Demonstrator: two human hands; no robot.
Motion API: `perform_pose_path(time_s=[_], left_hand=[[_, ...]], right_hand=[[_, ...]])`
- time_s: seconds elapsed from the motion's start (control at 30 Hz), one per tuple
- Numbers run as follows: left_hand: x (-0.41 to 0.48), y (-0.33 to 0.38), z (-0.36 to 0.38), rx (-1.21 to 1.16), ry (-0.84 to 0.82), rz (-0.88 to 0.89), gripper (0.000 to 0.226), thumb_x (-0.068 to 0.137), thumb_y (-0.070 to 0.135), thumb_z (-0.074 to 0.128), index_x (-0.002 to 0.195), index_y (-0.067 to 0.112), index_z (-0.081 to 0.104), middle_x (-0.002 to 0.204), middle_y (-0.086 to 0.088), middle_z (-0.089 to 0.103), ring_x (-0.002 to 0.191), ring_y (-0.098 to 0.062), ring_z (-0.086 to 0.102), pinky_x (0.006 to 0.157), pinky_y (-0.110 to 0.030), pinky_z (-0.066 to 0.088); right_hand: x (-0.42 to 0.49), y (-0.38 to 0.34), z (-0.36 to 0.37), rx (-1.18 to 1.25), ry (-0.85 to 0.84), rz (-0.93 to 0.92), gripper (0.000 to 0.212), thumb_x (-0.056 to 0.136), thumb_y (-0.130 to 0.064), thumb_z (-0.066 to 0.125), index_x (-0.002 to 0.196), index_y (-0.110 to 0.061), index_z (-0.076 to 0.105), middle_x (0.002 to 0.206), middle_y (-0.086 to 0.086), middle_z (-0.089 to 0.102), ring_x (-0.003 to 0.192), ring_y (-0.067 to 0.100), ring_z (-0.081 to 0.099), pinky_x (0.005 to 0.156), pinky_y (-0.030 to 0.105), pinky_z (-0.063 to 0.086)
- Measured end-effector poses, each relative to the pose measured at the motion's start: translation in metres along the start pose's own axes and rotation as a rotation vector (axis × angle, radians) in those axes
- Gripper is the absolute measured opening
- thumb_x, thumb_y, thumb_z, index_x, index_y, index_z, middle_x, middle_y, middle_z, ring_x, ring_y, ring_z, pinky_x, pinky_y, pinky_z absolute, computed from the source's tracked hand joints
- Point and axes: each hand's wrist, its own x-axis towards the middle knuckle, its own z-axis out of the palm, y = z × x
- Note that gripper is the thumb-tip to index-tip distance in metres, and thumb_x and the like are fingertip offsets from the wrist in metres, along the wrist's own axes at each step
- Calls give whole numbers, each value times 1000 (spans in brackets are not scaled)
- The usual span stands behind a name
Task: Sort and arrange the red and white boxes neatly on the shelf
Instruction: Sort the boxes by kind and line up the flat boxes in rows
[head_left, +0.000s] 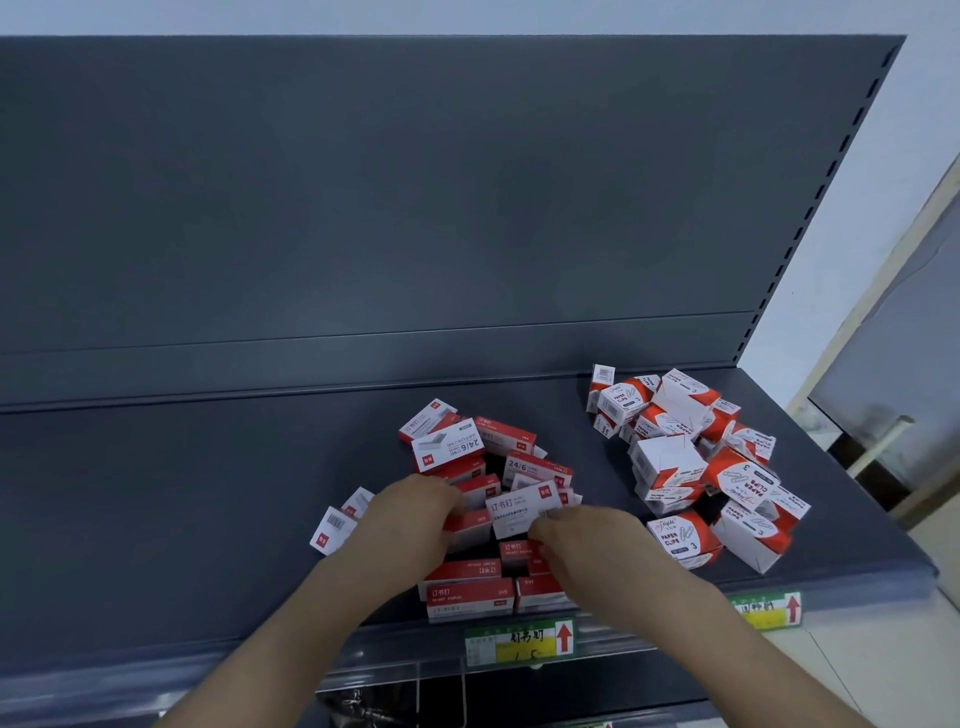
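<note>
A loose heap of flat red and white staple boxes lies in the middle of the dark grey shelf. Both hands reach into it. My left hand curls over the boxes on the heap's left side, fingertips hidden among them. My right hand pinches the right edge of one white-faced staple box on top. A second heap, of taller red and white paper clip boxes, sits to the right, apart from both hands.
The shelf's tall grey back panel rises behind the heaps. Two price labels with red arrows, the price label below the staples and another further right, sit on the front rail. A stray box lies left of my left wrist. Bare shelf stretches left.
</note>
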Motion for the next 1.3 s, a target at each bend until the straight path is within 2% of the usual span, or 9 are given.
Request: perform_pose_path(time_s=[0.1, 0.27, 0.4, 0.53, 0.63, 0.77, 1.0, 1.17, 1.3], left_hand=[[-4, -9, 0, -70, 18, 36, 18, 89, 26, 57, 105, 22, 64, 112, 4, 63, 99, -11, 58, 83, -23, 48], [-7, -12, -1, -113, -81, 80, 22, 90, 27, 59, 110, 21, 65, 115, 6, 63, 101, -7, 57, 84, -20, 45], [-6, -9, -9, -168, -20, 45, 22, 91, 33, 55, 106, 22, 67, 109, 6, 66, 96, -8, 59, 85, -26, 50], [9, 3, -13, -26, 205, -39, 26, 94, 32, 49, 111, 17, 61, 112, 1, 59, 103, -16, 55, 85, -30, 48], [21, 12, -7, 56, 141, -25, 23, 94, 31, 49, 107, 14, 58, 109, -3, 59, 100, -19, 55, 79, -31, 47], [28, 18, -2, 106, 111, -20, 18, 93, 25, 50, 107, 16, 57, 109, -3, 60, 100, -20, 57, 79, -32, 46], [30, 21, -2, 106, 62, -37, 24, 91, 18, 53, 114, 18, 58, 114, -3, 62, 103, -20, 59, 82, -31, 47], [19, 14, -9, 108, 12, -70, 39, 90, 19, 55, 128, 25, 50, 123, 0, 57, 111, -20, 55, 90, -32, 46], [9, 12, -4, 131, -18, -66, 38, 91, 26, 56, 129, 24, 50, 128, 0, 54, 115, -18, 54, 93, -32, 45]], right_hand=[[-1, 9, -2, 104, -1, 15, 30, 99, -30, 34, 119, -23, 56, 118, -3, 63, 107, 17, 58, 91, 31, 47], [-2, 23, -11, 195, 89, 84, 25, 96, -35, 44, 105, -23, 64, 105, -4, 69, 92, 14, 64, 74, 24, 52], [8, 27, -21, 227, 233, 171, 19, 90, -37, 56, 96, -21, 64, 94, -4, 70, 83, 12, 65, 74, 25, 54], [26, 18, -25, 219, 259, 101, 35, 85, -44, 61, 112, -21, 57, 107, -4, 61, 97, 13, 57, 77, 24, 46], [37, 13, -17, 170, 201, 28, 40, 82, -43, 63, 115, -21, 58, 118, -4, 59, 109, 14, 52, 84, 27, 42], [43, 12, -10, 44, 142, -8, 38, 84, -40, 62, 116, -18, 59, 121, 1, 57, 111, 19, 50, 80, 30, 40], [40, 11, -6, -19, 189, -57, 32, 91, -31, 55, 118, -17, 60, 124, 3, 55, 115, 21, 50, 87, 31, 42], [22, 19, -4, 226, 222, -25, 25, 92, -31, 54, 114, -22, 62, 121, -8, 54, 112, 12, 50, 93, 27, 43], [11, 24, 5, 419, 271, -33, 21, 89, -28, 60, 109, -23, 66, 114, -12, 58, 105, 6, 55, 94, 23, 45]])
